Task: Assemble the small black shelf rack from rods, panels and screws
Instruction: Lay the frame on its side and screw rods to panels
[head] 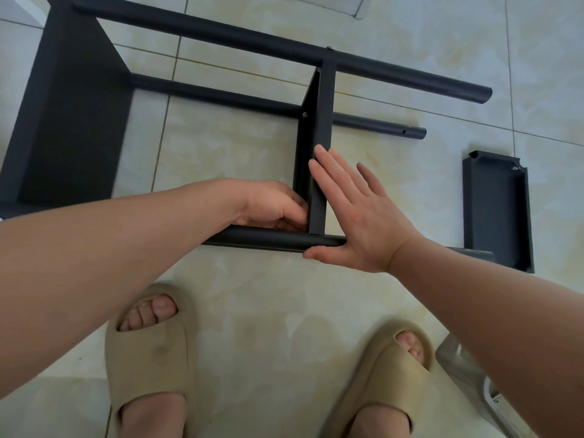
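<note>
The black rack lies on its side on the tiled floor. A wide end panel stands at the left, with two long rods running right from it. A narrow middle panel stands on edge across the rods, with a screw head showing. A near rod lies along its foot. My left hand has its fingers curled into the corner where the panel meets the near rod; what they hold is hidden. My right hand is flat, fingers straight against the panel's right face, thumb on the near rod.
A loose black panel lies at the right, its near end on the near rod's right end. Both feet in beige slippers stand just in front of the rack. A grey and white object sits at the lower right.
</note>
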Action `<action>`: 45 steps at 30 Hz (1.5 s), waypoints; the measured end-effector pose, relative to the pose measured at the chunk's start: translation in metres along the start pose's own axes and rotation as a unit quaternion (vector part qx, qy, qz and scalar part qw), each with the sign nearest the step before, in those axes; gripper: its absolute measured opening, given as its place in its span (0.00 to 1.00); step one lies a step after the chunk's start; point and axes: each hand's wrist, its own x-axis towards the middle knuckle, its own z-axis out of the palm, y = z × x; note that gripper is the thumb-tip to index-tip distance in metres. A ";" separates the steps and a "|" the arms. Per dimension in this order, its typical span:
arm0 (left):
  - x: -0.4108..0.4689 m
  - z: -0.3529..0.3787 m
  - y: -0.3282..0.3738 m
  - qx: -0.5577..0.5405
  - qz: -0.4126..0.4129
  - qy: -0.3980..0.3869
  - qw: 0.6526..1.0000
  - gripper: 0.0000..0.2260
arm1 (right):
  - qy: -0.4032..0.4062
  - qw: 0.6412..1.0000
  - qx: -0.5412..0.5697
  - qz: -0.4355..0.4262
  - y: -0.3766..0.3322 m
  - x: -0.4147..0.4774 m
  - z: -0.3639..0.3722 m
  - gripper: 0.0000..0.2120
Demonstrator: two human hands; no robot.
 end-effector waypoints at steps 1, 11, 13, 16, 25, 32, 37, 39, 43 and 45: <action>-0.001 0.000 0.000 0.007 0.000 0.001 1.000 0.05 | -0.001 1.000 -0.002 -0.001 0.000 0.000 0.000 0.55; -0.002 0.002 0.003 0.020 -0.001 0.008 1.000 0.07 | -0.008 1.000 -0.010 -0.001 0.001 0.000 -0.001 0.55; -0.001 0.001 0.002 0.011 -0.001 0.014 1.000 0.06 | -0.007 1.000 -0.008 0.001 0.001 0.000 -0.001 0.55; 0.001 -0.001 -0.001 0.007 -0.014 0.005 1.000 0.06 | -0.002 1.000 -0.007 -0.001 0.001 0.000 0.001 0.55; 0.002 -0.003 -0.003 0.007 -0.017 0.005 1.000 0.05 | 0.007 1.000 -0.007 -0.003 0.001 0.000 0.003 0.55; -0.002 -0.003 -0.001 -0.016 -0.010 -0.020 1.000 0.09 | 0.012 1.000 -0.006 -0.004 0.001 0.000 0.003 0.55; -0.001 -0.002 0.000 -0.048 -0.014 -0.027 0.998 0.08 | 0.012 1.000 -0.003 -0.005 0.001 0.000 0.002 0.54; 0.000 -0.001 0.000 -0.031 -0.018 -0.022 0.999 0.07 | 0.010 1.000 -0.002 -0.004 0.001 0.000 0.002 0.55; 0.001 0.000 -0.002 0.019 -0.011 0.018 1.000 0.05 | 0.011 1.000 -0.005 -0.005 0.001 0.000 0.002 0.55; 0.002 -0.001 -0.002 0.021 -0.008 0.018 1.000 0.06 | 0.013 1.000 -0.004 -0.005 0.001 0.000 0.003 0.55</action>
